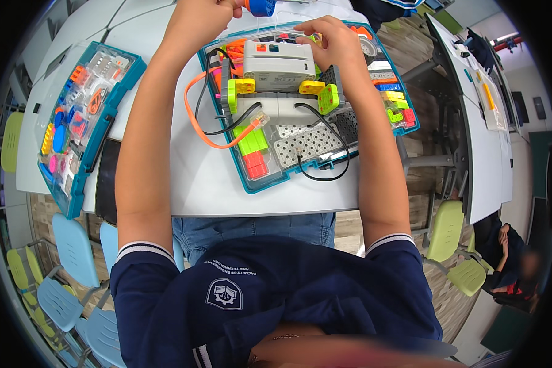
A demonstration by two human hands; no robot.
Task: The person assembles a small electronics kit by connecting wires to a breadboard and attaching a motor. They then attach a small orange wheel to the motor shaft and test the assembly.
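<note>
At the top edge, my left hand [205,18] is closed, its fingertips pressed on a blue round piece [262,7] with an orange part; the view's edge cuts it off. My right hand [334,43] is behind the right side of a grey block-built model [279,67], fingers curved and apart. Nothing shows between them; whether they touch the model is unclear. The model has yellow and lime connectors, with black cables [340,176] and an orange cable [218,146] hanging from it. It stands on a teal-rimmed parts case [267,185] of colourful pieces.
At the left, another teal parts case [89,132] stands beside a black flat object [107,181] on the white table [196,199]. A second table [472,153] stands to the right, with a person [512,257] near it. Blue chairs [73,245] and green chairs [444,230] stand around.
</note>
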